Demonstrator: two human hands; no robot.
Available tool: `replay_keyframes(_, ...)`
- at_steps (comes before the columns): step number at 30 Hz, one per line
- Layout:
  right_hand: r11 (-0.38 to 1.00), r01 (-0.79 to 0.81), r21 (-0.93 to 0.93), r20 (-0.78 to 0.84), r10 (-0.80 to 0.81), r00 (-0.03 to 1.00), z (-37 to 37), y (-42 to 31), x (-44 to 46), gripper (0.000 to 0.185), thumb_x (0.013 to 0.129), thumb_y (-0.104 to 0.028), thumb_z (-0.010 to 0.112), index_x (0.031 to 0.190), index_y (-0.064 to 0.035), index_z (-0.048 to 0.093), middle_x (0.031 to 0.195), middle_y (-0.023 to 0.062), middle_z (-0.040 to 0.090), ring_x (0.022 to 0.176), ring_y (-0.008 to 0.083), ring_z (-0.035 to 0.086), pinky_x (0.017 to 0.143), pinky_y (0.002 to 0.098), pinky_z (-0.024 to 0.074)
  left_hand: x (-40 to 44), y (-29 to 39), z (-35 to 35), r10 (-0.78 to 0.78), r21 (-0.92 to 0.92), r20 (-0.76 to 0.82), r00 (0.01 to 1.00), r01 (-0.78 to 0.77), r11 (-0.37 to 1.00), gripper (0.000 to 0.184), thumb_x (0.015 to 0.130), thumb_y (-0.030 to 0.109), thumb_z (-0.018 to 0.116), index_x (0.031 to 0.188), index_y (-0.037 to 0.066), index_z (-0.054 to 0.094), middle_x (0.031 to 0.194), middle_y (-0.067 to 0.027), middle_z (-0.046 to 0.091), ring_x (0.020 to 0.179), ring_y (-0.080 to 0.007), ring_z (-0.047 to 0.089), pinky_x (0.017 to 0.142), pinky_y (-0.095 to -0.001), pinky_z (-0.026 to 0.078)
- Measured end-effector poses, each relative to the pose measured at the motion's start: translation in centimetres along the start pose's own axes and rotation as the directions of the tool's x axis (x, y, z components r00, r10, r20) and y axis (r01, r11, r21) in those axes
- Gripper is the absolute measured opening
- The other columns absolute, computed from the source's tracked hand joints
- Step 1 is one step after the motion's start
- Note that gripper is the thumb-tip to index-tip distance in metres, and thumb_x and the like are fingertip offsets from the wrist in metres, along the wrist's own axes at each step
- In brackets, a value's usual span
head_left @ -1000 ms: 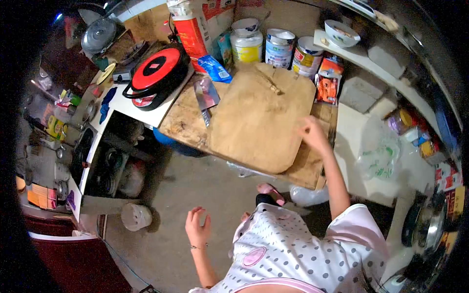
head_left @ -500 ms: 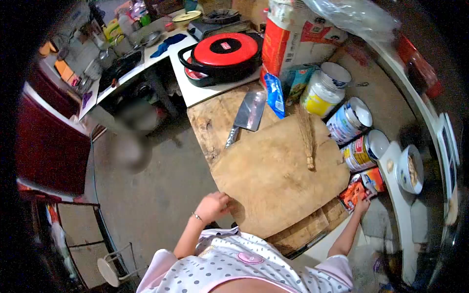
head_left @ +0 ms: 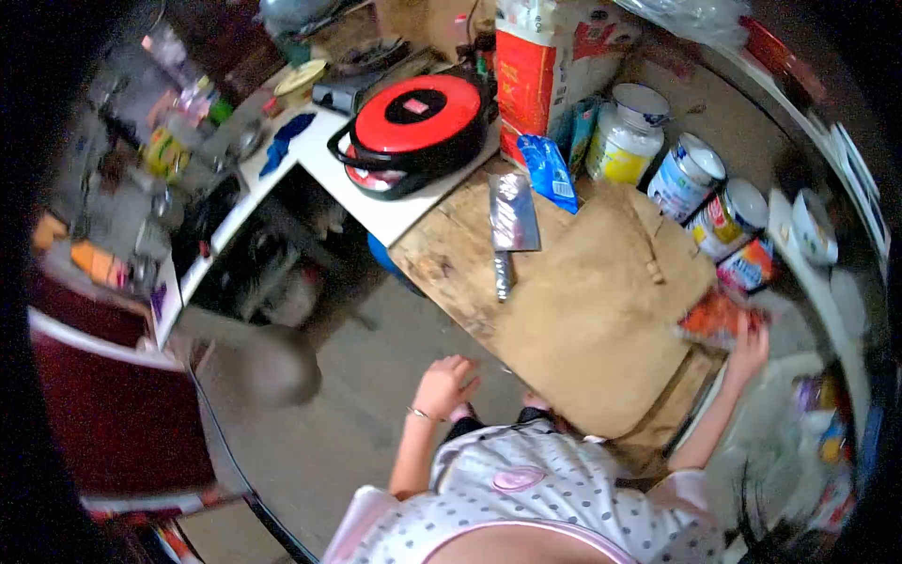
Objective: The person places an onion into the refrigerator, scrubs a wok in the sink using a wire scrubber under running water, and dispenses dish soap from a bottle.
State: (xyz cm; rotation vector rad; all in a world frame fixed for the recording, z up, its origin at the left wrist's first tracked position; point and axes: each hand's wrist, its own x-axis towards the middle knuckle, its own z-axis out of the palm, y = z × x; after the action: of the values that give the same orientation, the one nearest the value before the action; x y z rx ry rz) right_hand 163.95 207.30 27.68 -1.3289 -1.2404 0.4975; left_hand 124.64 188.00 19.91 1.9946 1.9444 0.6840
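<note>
My right hand (head_left: 749, 350) grips the edge of a red food packet (head_left: 722, 318) at the right side of a wooden board (head_left: 597, 329). The packet is blurred, so its print is hard to read. My left hand (head_left: 445, 387), with a bracelet at its wrist, hangs in front of the table's near-left edge; its fingers are loosely bent and apart, holding nothing. On the board's far right part lies a small straw brush (head_left: 648, 246). A cleaver (head_left: 513, 216) rests on the wooden table to the left of the board.
Behind the board stand a blue packet (head_left: 548, 172), a lidded jar (head_left: 625, 141) and two cans (head_left: 686, 177). Another packet (head_left: 747, 265) lies beside the cans. A red-lidded electric pan (head_left: 418, 117) occupies the white counter (head_left: 413, 207). A bowl (head_left: 814, 227) sits on the right ledge.
The red packet has been drawn away from the packet beside it in my right hand. My left hand's fingers have loosened. The view has turned and the body has shifted.
</note>
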Motion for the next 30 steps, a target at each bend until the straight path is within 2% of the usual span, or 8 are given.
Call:
replay_keyframes(12, 0.966, 0.181, 0.187, 0.056, -0.194, 0.979, 33.6, -5.3, -1.1, 0.04, 0.067, -0.025, 0.063, 0.052, -0.0031, 0.033, 0.048, -0.0011, 0.033, 0.049, 0.0088, 0.028, 0.044, 0.0263, 0.0281, -7.2, -11.3, -6.1, -0.221, -0.09, -0.132, 0.966, 0.211, 0.973, 0.02, 0.069, 0.022, 0.055, 0.082, 0.006, 0.054, 0.075, -0.0089, 0.053, 0.07, -0.0254, 0.051, 0.061, -0.0337, 0.041)
replay_keyframes(18, 0.944, 0.22, 0.244, -0.072, -0.209, 0.975, 47.2, 3.8, -1.3, 0.027, 0.066, -0.027, 0.063, 0.069, -0.0016, 0.056, 0.06, 0.002, 0.054, 0.054, 0.0127, 0.047, 0.055, 0.0276, 0.0405, -4.5, -16.9, -7.4, -0.37, -0.127, -0.13, 0.92, 0.355, 0.926, 0.019, 0.07, 0.023, 0.053, 0.079, 0.006, 0.054, 0.072, -0.0102, 0.052, 0.068, -0.0264, 0.051, 0.061, -0.0347, 0.04)
replay_keyframes(20, 0.999, -0.047, 0.003, 0.157, 0.046, 0.987, 48.8, 7.3, -0.5, 0.029, 0.07, -0.025, 0.06, 0.079, 0.0025, 0.057, 0.08, 0.0082, 0.057, 0.069, 0.0147, 0.051, 0.066, 0.026, 0.0407, -3.9, -18.8, -9.6, -0.345, -0.023, -0.107, 0.932, 0.345, 0.938, 0.019, 0.07, 0.024, 0.052, 0.075, 0.006, 0.052, 0.071, -0.0105, 0.051, 0.067, -0.0272, 0.051, 0.06, -0.0352, 0.04)
replay_keyframes(21, 0.982, -0.031, 0.184, 0.173, -0.001, 0.985, 49.4, 7.4, -1.3, 0.027, 0.069, -0.025, 0.059, 0.072, 0.0021, 0.055, 0.078, 0.0098, 0.056, 0.063, 0.0182, 0.051, 0.061, 0.0278, 0.042, -3.4, -19.6, -10.8, -0.347, -0.057, -0.121, 0.93, 0.343, 0.938, 0.019, 0.07, 0.024, 0.052, 0.073, 0.005, 0.051, 0.071, -0.0105, 0.05, 0.068, -0.0274, 0.051, 0.06, -0.0353, 0.04)
replay_keyframes(22, 0.961, 0.225, -0.161, 0.04, -0.222, 0.974, 50.3, 11.3, -0.9, 0.026, 0.071, -0.019, 0.056, 0.082, 0.0044, 0.05, 0.08, 0.0148, 0.055, 0.069, 0.0236, 0.054, 0.066, 0.0333, 0.0443, -2.6, -20.4, -11.7, -0.347, -0.071, -0.142, 0.927, 0.34, 0.938, 0.019, 0.07, 0.024, 0.052, 0.075, 0.005, 0.051, 0.072, -0.0105, 0.05, 0.069, -0.0271, 0.05, 0.06, -0.0352, 0.04)
replay_keyframes(26, 0.97, 0.243, 0.026, -0.041, -0.242, 0.969, 45.7, 1.4, -8.7, 0.025, 0.075, -0.016, 0.052, 0.079, 0.009, 0.053, 0.081, 0.0186, 0.055, 0.068, 0.0227, 0.052, 0.064, 0.0322, 0.0426, -1.4, -24.2, -12.6, -0.306, -0.112, -0.323, 0.896, 0.285, 0.952, 0.015, 0.071, 0.02, 0.053, 0.077, 0.007, 0.05, 0.07, -0.0072, 0.05, 0.067, -0.0233, 0.051, 0.059, -0.0328, 0.041)
replay_keyframes(28, 0.99, -0.082, -0.119, 0.038, 0.087, 0.995, 45.9, -1.1, -12.1, 0.02, 0.074, -0.01, 0.052, 0.08, 0.009, 0.053, 0.08, 0.0172, 0.056, 0.067, 0.0196, 0.052, 0.062, 0.0281, 0.043, -1.4, -25.2, -13.9, -0.383, -0.121, -0.38, 0.842, 0.365, 0.923, 0.014, 0.071, 0.02, 0.054, 0.076, 0.007, 0.051, 0.07, -0.0065, 0.051, 0.067, -0.0225, 0.051, 0.059, -0.0323, 0.041)
replay_keyframes(30, 0.993, 0.119, 0.018, 0.091, -0.12, 0.989, 47.6, -1.8, -16.0, 0.013, 0.073, -0.004, 0.052, 0.081, 0.0066, 0.053, 0.077, 0.0125, 0.055, 0.063, 0.0164, 0.051, 0.058, 0.0241, 0.0429, -1.2, -27.2, -14.5, -0.415, -0.132, -0.404, 0.815, 0.396, 0.909, 0.012, 0.071, 0.019, 0.054, 0.074, 0.008, 0.051, 0.07, -0.0058, 0.052, 0.067, -0.0217, 0.052, 0.058, -0.0319, 0.041)
